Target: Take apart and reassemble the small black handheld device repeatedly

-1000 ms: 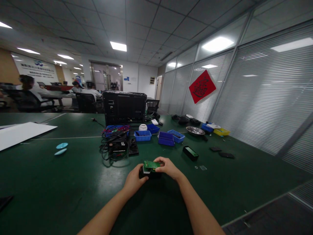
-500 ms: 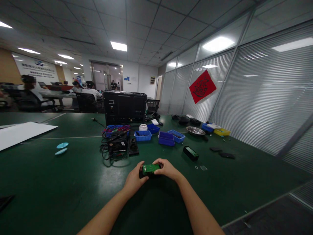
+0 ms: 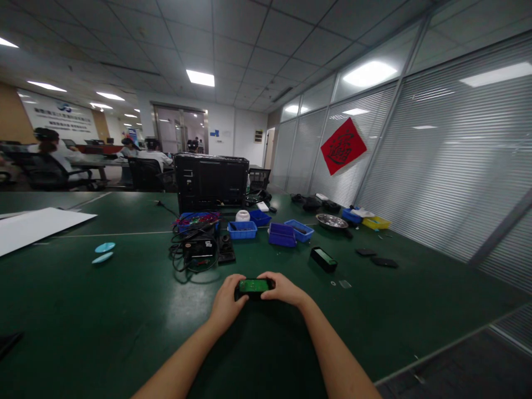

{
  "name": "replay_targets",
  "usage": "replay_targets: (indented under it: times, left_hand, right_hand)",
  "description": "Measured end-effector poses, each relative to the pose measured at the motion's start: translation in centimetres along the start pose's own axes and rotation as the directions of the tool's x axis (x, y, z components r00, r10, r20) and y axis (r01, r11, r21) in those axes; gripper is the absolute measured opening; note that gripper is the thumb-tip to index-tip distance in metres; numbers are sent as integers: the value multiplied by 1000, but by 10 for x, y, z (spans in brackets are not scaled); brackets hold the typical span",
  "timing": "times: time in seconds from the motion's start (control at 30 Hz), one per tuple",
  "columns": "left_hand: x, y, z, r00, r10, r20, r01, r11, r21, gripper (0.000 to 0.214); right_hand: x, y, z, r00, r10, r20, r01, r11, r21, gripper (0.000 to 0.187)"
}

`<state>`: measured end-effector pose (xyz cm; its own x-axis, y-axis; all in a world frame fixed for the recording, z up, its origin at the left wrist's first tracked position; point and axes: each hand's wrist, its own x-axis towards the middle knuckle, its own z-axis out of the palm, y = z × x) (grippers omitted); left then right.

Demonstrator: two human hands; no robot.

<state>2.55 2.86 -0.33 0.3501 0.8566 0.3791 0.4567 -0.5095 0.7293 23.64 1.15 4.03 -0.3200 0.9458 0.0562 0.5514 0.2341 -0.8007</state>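
Observation:
A green circuit board (image 3: 254, 285) sits inside a small black case (image 3: 254, 296), just above or on the table in front of me. My left hand (image 3: 228, 299) is closed round the left end of the case, thumb at the near side. On the opposite end my right hand (image 3: 282, 290) grips the case with fingers over the far edge and thumb in front. A similar black case (image 3: 324, 259) with a pale green panel lies to the right. Close to that one are a clear plastic piece (image 3: 344, 284) and a small white ring (image 3: 333, 283).
Beyond my hands stand blue bins (image 3: 243, 230), a tangle of cables with a black power unit (image 3: 199, 247) and a large black device (image 3: 213, 180). A metal bowl (image 3: 331, 221) and dark flat pieces (image 3: 384, 262) lie right. Light-blue pieces (image 3: 102, 257) lie left.
The circuit board, raised and tilted before, now sits lower and flatter in the black case. My right hand's fingers have shifted from the board to the case's right end.

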Motion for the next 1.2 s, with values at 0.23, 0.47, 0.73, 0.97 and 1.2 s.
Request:
replay_targets:
  times: [0.23, 0.47, 0.73, 0.97, 1.2]
  left_hand:
    - [5, -18, 8, 977, -150, -154, 143, 988, -54, 54]
    - [4, -13, 5, 985, -132, -115, 132, 991, -7, 53]
    - [4, -12, 4, 982, -159, -103, 159, 987, -8, 53]
    - [5, -15, 6, 979, -158, -125, 156, 987, -25, 52]
    - [6, -19, 7, 977, -161, -139, 153, 986, -65, 51]
  right_hand:
    - [9, 0, 19, 937, 121, -328, -233, 917, -325, 34]
    - [8, 5, 3, 748, 330, -576, -586, 736, -339, 52]
    - [8, 5, 1, 721, 392, -571, -643, 685, -342, 49]
    - [11, -5, 22, 709, 225, -668, -596, 697, -398, 32]
    - [15, -2, 46, 769, 100, -632, -509, 693, -510, 36]
